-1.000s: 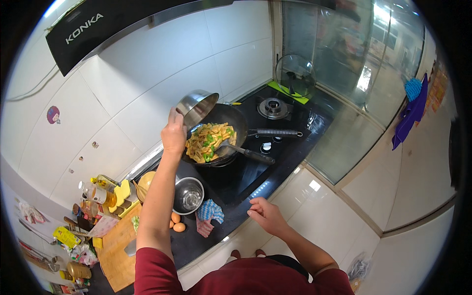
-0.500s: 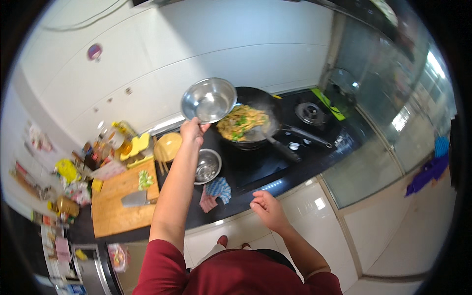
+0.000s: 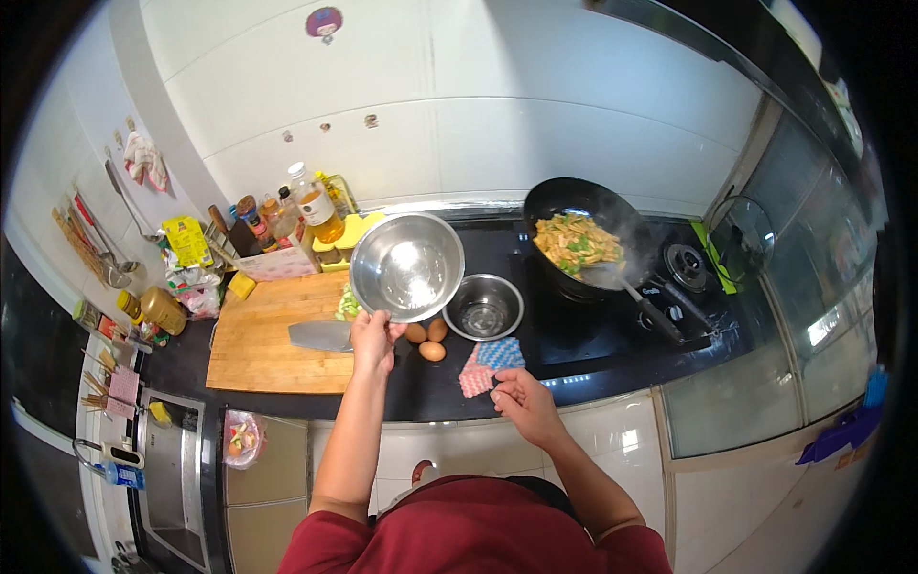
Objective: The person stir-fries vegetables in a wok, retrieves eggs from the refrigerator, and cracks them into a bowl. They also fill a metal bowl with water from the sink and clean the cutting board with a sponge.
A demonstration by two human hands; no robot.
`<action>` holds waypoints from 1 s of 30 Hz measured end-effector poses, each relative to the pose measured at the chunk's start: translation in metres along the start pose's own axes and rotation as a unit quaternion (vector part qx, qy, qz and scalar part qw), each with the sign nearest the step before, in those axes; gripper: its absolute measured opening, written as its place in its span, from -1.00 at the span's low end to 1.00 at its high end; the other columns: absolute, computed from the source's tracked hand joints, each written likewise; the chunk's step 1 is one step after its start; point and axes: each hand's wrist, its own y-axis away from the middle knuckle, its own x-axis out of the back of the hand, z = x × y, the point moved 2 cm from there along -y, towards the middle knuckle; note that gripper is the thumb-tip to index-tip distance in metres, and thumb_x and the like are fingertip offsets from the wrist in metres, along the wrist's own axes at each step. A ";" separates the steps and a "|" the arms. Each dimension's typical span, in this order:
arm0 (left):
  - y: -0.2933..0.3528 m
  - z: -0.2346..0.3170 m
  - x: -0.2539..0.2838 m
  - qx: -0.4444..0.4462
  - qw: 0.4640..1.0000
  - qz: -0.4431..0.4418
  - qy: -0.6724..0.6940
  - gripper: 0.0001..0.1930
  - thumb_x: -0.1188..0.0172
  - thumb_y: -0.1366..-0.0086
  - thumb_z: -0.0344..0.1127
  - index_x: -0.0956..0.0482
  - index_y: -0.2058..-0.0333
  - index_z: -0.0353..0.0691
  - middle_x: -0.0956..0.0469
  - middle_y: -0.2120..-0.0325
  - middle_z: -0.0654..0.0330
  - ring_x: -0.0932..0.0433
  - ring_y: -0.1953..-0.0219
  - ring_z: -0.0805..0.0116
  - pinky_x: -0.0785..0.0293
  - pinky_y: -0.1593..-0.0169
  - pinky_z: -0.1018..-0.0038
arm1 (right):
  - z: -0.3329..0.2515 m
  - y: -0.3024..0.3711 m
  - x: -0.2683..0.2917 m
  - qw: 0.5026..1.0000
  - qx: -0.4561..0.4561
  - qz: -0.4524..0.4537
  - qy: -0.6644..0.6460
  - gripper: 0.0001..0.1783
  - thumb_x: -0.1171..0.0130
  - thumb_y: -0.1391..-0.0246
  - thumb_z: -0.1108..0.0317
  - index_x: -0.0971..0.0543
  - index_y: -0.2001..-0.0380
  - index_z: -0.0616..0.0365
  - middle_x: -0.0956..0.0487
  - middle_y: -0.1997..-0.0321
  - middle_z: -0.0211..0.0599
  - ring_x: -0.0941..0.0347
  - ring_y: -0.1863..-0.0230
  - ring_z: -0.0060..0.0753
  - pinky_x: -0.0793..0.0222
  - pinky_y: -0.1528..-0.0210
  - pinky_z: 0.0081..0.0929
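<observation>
My left hand (image 3: 379, 337) grips the near rim of a shiny steel bowl (image 3: 409, 263), holding it tilted above the counter; nothing shows inside it. Beneath and beside it lie three brown eggs (image 3: 432, 351). A second steel bowl (image 3: 484, 308) stands to their right. My right hand (image 3: 524, 402) hovers with curled fingers by the counter's front edge, close to a pink cloth and a blue checked cloth (image 3: 501, 354); I see nothing in it. At the right, a black wok (image 3: 541, 201) on the stove holds steaming stir-fried food (image 3: 574, 241), with a spatula (image 3: 650, 308) resting in it.
A wooden cutting board (image 3: 258, 335) at the left carries a cleaver (image 3: 320, 335) and chopped green pieces (image 3: 348, 304), partly covered by the held bowl. Bottles (image 3: 318, 209) stand behind it. A glass lid (image 3: 742, 234) leans beyond the free burner (image 3: 687, 266).
My left hand has carried the steel bowl away from the wok, leftward over the counter, as the view swung left. The eggs have come into sight. My right hand stays curled.
</observation>
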 end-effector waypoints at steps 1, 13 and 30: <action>-0.001 0.000 0.015 0.005 1.000 0.001 -0.007 -0.91 -0.01 -0.22 -0.55 -0.46 0.31 -0.32 -0.56 0.47 0.15 -0.54 0.59 0.41 -0.60 0.47 0.54 | -0.004 -0.004 -0.012 1.000 -0.007 -0.006 0.003 -0.70 -0.18 -0.16 0.43 -0.44 0.07 0.29 -0.59 0.34 -0.29 -0.49 0.36 -0.61 -0.43 0.29 -0.59; -0.020 0.016 0.139 0.047 0.995 0.024 -0.086 -0.88 0.02 -0.25 -0.55 -0.46 0.25 -0.31 -0.58 0.40 0.14 -0.59 0.48 0.45 -0.63 0.45 0.61 | 0.014 -0.043 -0.145 0.996 -0.032 -0.081 0.028 -0.70 -0.17 -0.19 0.44 -0.41 0.03 0.23 -0.52 0.29 -0.40 -0.48 0.35 -0.65 -0.47 0.30 -0.63; -0.011 0.025 0.171 0.134 0.987 -0.049 -0.067 -0.91 0.02 -0.28 -0.54 -0.48 0.32 -0.28 -0.59 0.49 0.17 -0.57 0.58 0.45 -0.57 0.50 0.61 | 0.016 -0.035 -0.190 0.997 -0.047 -0.020 0.056 -0.69 -0.22 -0.13 0.33 -0.44 0.11 0.24 -0.61 0.38 -0.26 -0.55 0.37 -0.46 -0.46 0.28 -0.46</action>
